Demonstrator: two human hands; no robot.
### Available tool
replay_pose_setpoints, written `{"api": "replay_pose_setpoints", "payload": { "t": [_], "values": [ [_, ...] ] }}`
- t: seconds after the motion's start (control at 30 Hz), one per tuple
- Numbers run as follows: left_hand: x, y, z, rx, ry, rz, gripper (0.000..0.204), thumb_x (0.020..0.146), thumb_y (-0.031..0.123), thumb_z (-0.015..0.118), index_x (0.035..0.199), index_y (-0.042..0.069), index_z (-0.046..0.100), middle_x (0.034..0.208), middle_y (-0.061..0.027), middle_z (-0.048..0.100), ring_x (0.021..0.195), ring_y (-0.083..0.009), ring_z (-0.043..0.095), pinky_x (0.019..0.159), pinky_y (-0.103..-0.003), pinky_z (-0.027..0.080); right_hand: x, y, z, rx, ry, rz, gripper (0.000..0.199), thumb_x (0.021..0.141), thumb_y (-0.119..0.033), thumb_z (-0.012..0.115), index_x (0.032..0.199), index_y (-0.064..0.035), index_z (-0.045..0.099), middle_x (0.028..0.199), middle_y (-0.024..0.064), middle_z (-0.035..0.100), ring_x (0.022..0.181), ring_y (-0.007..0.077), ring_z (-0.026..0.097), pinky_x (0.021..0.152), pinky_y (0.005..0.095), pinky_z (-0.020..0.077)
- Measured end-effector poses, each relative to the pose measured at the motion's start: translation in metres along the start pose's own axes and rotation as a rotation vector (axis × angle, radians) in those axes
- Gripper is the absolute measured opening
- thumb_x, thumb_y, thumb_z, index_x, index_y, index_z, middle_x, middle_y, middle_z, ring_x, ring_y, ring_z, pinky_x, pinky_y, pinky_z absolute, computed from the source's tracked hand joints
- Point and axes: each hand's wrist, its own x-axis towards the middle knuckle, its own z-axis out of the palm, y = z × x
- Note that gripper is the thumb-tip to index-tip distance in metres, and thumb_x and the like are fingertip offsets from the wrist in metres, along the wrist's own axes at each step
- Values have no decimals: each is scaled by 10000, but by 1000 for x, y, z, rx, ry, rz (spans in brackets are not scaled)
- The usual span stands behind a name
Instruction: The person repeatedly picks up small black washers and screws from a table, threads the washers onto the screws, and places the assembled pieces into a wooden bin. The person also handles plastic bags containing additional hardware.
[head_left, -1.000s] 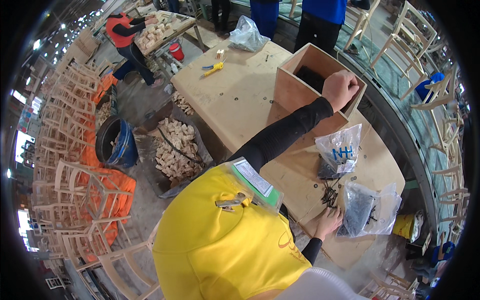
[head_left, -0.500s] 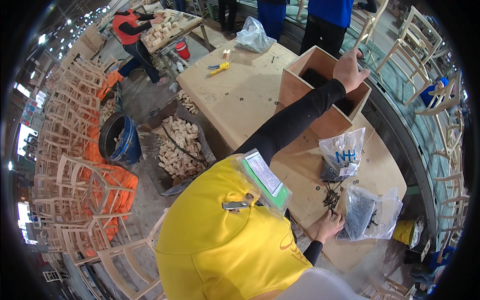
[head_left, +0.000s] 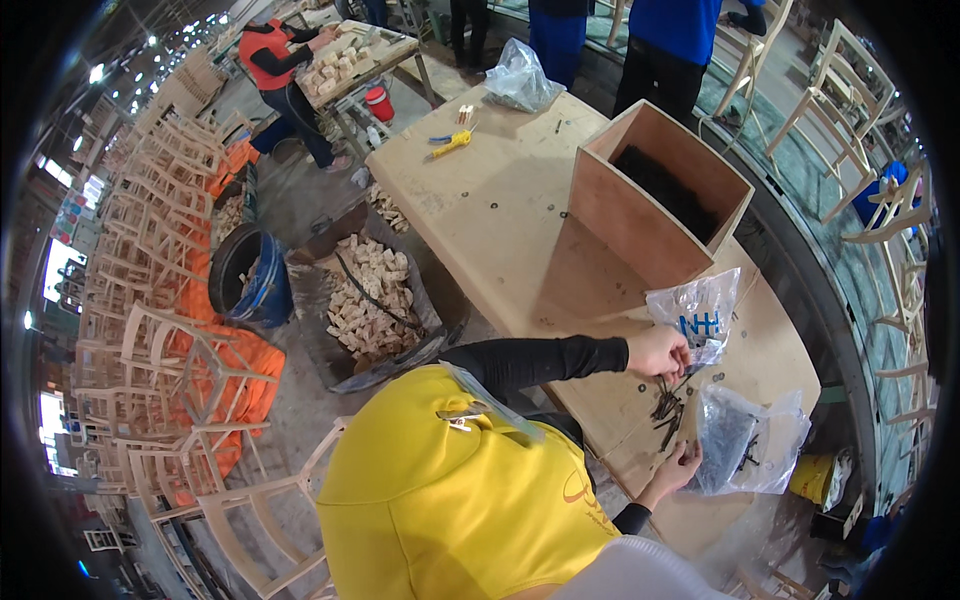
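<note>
My left hand (head_left: pixel 658 352) has its fingers pinched together just above a small pile of dark bolts (head_left: pixel 665 408) on the tabletop. Whatever is between those fingertips is too small to make out. My right hand (head_left: pixel 676 468) lies at the near end of the pile, thumb and fingers curled in; its contents are hidden. Close beside it is a clear plastic bag (head_left: pixel 726 440) of dark small parts. Another clear bag (head_left: pixel 696 312) with blue marking sits just beyond my left hand. Farther up the table stands an open wooden box (head_left: pixel 625 215) with black contents.
The wooden table (head_left: pixel 480 230) carries yellow-handled pliers (head_left: pixel 452 142), scattered washers and a third plastic bag (head_left: pixel 522 78). Left of it are a bin of wood offcuts (head_left: pixel 370 295), a blue drum (head_left: pixel 262 280) and stacked chair frames (head_left: pixel 140 380). Other people stand beyond the table.
My left hand has come back from the wooden box to the bolts, its fingers now pinched. My right hand stays by the pile, with its fingers more curled. The whole view has shifted slightly.
</note>
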Motion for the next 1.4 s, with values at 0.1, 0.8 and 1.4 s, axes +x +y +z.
{"api": "replay_pose_setpoints", "payload": {
  "t": [0.1,0.8,1.4],
  "values": [
    [-28,-2,21,195,-22,37,141,826,-75,565,951,-59,628,799,-119,685,700,-169,683,625,-284,558,-8,-45,6,436,-157,295,328,966,-154,604,1271,-47,552,946,47,665,798,89,604,669,245,484],
    [-51,-48,40,508,-66,430,97,761,39,686,858,41,687,837,-84,643,816,-272,624,708,-368,488,-57,-55,48,1395,-396,921,182,979,-106,553,1093,30,592,1046,104,675,927,161,669,828,243,567],
    [-49,-44,37,508,-102,410,130,718,35,696,843,64,712,811,-90,666,797,-278,639,723,-374,495,-54,-39,54,1467,-447,885,196,1002,-132,507,1080,22,598,1059,110,675,935,163,669,828,250,564]
  ]
}}
